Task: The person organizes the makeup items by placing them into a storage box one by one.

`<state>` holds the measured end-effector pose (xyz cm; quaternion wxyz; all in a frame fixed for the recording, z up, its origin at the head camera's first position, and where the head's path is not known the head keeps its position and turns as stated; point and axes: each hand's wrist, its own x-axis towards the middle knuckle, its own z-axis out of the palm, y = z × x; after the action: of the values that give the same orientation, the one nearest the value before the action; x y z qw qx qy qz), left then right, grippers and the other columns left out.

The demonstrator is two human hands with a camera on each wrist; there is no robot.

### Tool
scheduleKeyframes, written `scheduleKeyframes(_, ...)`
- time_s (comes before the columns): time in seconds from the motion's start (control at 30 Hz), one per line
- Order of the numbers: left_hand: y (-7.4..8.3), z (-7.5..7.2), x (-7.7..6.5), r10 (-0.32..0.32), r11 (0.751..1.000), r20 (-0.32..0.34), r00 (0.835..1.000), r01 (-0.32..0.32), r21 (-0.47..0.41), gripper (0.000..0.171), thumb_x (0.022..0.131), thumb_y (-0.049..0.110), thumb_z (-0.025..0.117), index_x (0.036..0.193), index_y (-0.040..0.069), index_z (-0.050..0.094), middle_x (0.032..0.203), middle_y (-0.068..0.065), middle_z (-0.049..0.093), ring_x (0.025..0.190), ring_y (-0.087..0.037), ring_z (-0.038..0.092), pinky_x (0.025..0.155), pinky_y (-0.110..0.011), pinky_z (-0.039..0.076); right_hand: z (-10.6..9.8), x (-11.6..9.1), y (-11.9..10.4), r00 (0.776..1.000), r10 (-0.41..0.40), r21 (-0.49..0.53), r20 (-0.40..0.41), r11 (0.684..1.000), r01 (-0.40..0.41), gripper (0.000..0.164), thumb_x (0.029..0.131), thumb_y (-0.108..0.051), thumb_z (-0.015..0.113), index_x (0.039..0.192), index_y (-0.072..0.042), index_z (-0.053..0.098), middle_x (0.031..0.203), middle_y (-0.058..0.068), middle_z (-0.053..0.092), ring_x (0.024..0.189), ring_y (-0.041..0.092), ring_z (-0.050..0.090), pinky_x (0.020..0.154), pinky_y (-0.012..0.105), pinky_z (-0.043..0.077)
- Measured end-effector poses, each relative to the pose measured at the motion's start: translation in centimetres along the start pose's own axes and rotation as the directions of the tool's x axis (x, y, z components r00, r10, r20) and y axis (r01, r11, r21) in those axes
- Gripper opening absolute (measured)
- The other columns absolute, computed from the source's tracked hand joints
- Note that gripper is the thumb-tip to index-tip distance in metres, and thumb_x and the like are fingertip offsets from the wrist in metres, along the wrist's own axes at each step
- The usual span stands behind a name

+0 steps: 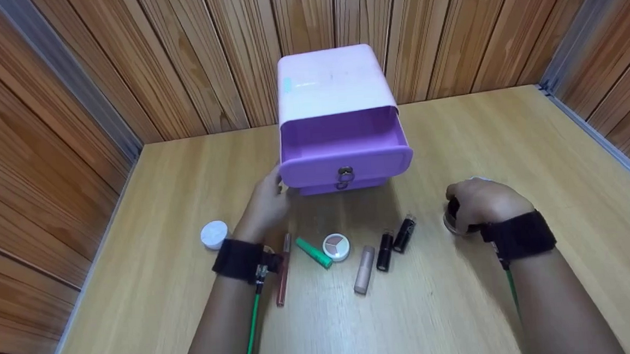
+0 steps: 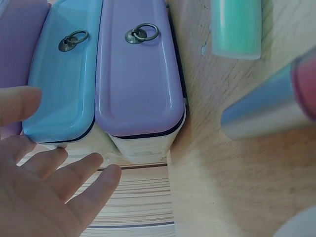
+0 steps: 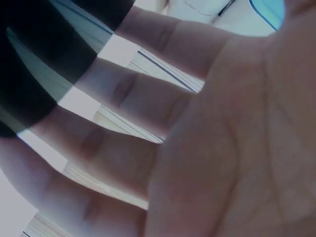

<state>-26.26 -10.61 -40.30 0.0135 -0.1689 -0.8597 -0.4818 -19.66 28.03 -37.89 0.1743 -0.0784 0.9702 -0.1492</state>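
Note:
A small drawer unit with a pale pink shell stands near the back, its top purple drawer pulled out. My left hand is at the unit's lower left side. In the left wrist view its fingers are loosely spread beside the blue drawer and the lower purple drawer, both pushed in. Over on the right, my right hand grips a dark round container from above, covering most of it. The right wrist view shows those fingers against its dark surface.
Before the unit lie a reddish slim tube, green tube, three-colour eyeshadow pot, pinkish tube and two black lipstick tubes. A white round jar sits left of my left wrist. Wooden panels border the table.

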Motion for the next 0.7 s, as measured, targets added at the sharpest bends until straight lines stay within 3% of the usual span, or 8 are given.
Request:
scheduleKeyframes(0.1,0.1,0.0,0.0,-0.012,1.000,-0.006,1.000,0.012,0.000,0.047,0.099,0.022,0.056,0.144,0.013,0.046,0.144,-0.009,0.047,0.135,-0.023,0.039,0.107,-0.044,0.033,-0.2,0.2,0.0,1.000,-0.018,0.007,-0.008,1.000,0.018,0.038,0.059,-0.003,0.072,0.094,-0.007,0.060,0.084,0.008,0.058,0.069,0.026,0.054,0.053,0.034,0.045)
scheduleKeyframes(0.23,0.1,0.0,0.1,-0.025,1.000,-0.020,0.999,0.025,-0.006,0.045,0.099,0.022,0.057,0.142,0.016,0.048,0.142,-0.008,0.050,0.132,-0.024,0.044,0.107,-0.044,0.034,-0.4,0.4,-0.2,0.996,-0.056,0.015,-0.068,0.998,0.057,0.049,0.065,-0.007,0.072,0.113,-0.003,0.060,0.094,0.012,0.061,0.078,0.028,0.056,0.062,0.038,0.047)
scheduleKeyframes(0.33,0.0,0.1,0.2,-0.010,1.000,-0.030,1.000,0.010,-0.020,0.044,0.099,0.019,0.057,0.142,0.017,0.049,0.140,-0.007,0.052,0.130,-0.022,0.046,0.106,-0.041,0.035,-0.7,0.3,-0.7,0.980,-0.087,0.006,-0.177,0.996,0.090,0.063,0.072,-0.015,0.074,0.131,-0.001,0.054,0.112,0.019,0.060,0.094,0.034,0.058,0.075,0.049,0.048)
scheduleKeyframes(0.43,-0.2,0.2,0.3,0.013,0.999,-0.045,0.999,-0.015,-0.031,0.044,0.099,0.016,0.057,0.142,0.016,0.049,0.140,-0.007,0.052,0.129,-0.020,0.048,0.105,-0.036,0.036,-1.1,-0.1,-1.5,0.943,-0.110,0.005,-0.314,0.993,0.118,0.072,0.077,-0.023,0.076,0.140,-0.003,0.048,0.129,0.021,0.053,0.111,0.040,0.053,0.086,0.058,0.044)
scheduleKeyframes(0.5,-0.3,0.3,0.4,0.019,0.999,-0.056,0.998,-0.021,-0.041,0.044,0.099,0.014,0.057,0.142,0.014,0.049,0.140,-0.007,0.052,0.128,-0.019,0.048,0.105,-0.034,0.037,-1.5,-0.4,-2.1,0.906,-0.129,0.006,-0.403,0.990,0.144,0.073,0.078,-0.027,0.077,0.142,-0.006,0.047,0.132,0.020,0.051,0.114,0.042,0.052,0.087,0.061,0.042)
scheduleKeyframes(0.57,-0.3,0.4,0.4,0.013,0.999,-0.069,0.998,-0.016,-0.045,0.043,0.098,0.011,0.057,0.141,0.012,0.050,0.140,-0.008,0.052,0.128,-0.020,0.049,0.104,-0.033,0.038,-1.8,-0.9,-2.8,0.853,-0.151,0.001,-0.499,0.985,0.175,0.071,0.080,-0.029,0.076,0.142,-0.009,0.048,0.135,0.017,0.051,0.115,0.042,0.052,0.087,0.061,0.043)
scheduleKeyframes(0.63,-0.4,0.5,0.6,0.010,0.999,-0.080,0.997,-0.013,-0.044,0.043,0.098,0.007,0.056,0.140,0.010,0.051,0.140,-0.010,0.052,0.127,-0.022,0.050,0.103,-0.032,0.039,-2.2,-1.4,-3.4,0.777,-0.183,-0.015,-0.603,0.976,0.218,0.069,0.080,-0.030,0.077,0.141,-0.010,0.050,0.134,0.016,0.052,0.115,0.041,0.053,0.086,0.061,0.044)
scheduleKeyframes(0.7,-0.3,0.7,0.7,0.006,0.999,-0.084,0.996,-0.011,-0.053,0.043,0.097,0.004,0.056,0.140,0.010,0.051,0.140,-0.010,0.051,0.126,-0.024,0.051,0.102,-0.032,0.040,-2.5,-2.0,-4.0,0.669,-0.225,-0.055,-0.709,0.963,0.265,0.068,0.079,-0.029,0.079,0.138,-0.010,0.052,0.132,0.016,0.054,0.114,0.040,0.054,0.086,0.060,0.045)
